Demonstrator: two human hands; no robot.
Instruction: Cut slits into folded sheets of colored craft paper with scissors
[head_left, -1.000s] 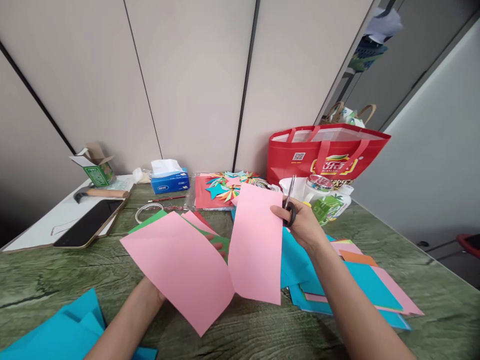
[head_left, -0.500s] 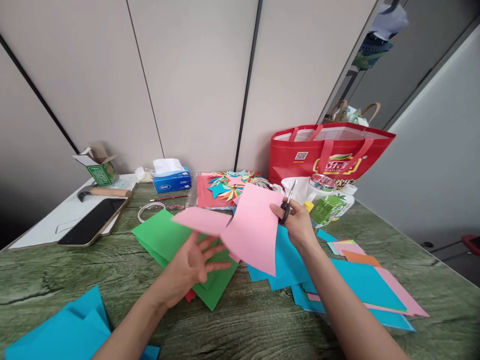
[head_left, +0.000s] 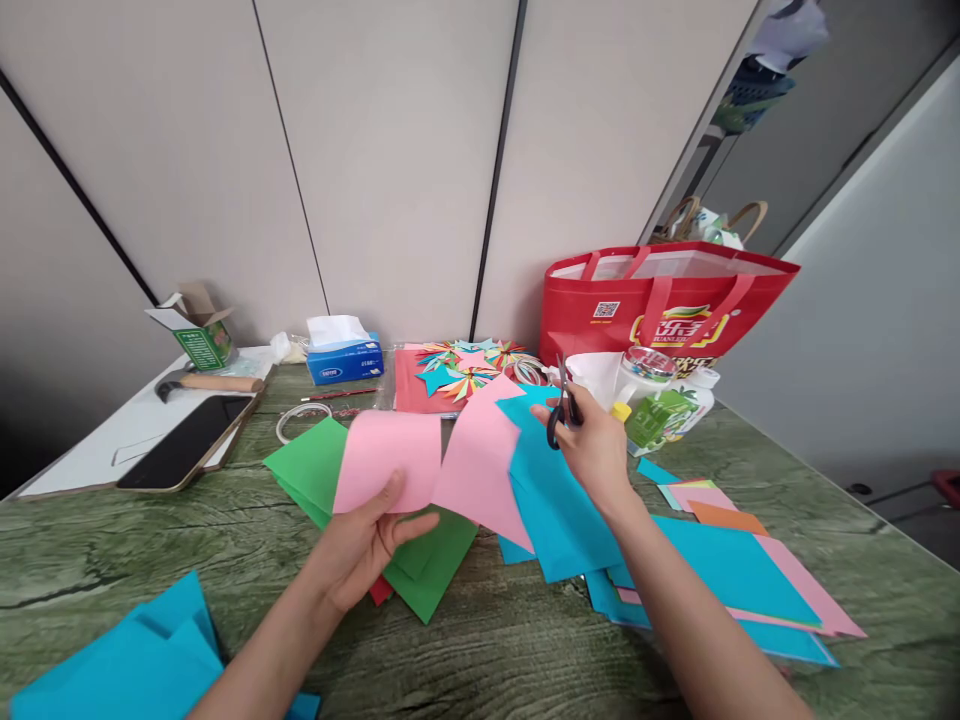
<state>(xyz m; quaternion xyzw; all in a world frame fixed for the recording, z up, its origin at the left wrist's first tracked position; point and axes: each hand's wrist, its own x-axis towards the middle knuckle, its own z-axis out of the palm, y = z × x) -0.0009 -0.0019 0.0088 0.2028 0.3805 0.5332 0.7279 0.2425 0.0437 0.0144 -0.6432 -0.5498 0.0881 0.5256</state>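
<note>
My left hand [head_left: 367, 540] grips a curved pink paper piece [head_left: 390, 455], its thumb lying on the front and the other fingers behind or spread below. Beside it a second pink paper piece [head_left: 484, 460] slants above the blue sheets; I cannot tell whether the two still join at the lower edge. In my right hand [head_left: 592, 440] are black-handled scissors [head_left: 559, 425], blades pointing up, apart from the pink paper. Green sheets [head_left: 431, 570] lie under the left hand, and blue sheets [head_left: 562, 510] lie left of the right wrist.
Blue paper [head_left: 127, 660] lies front left. A phone [head_left: 187, 440], a hammer [head_left: 217, 383], a tape roll [head_left: 300, 420] and a tissue box [head_left: 345, 360] stand or lie behind. Folded paper stars [head_left: 469, 380], a red bag [head_left: 600, 290] and more coloured sheets [head_left: 727, 560] are further right.
My left hand has closed on the left pink piece, which now stands more upright. My right hand has let go of the other pink piece, which has dropped lower, and keeps the scissors.
</note>
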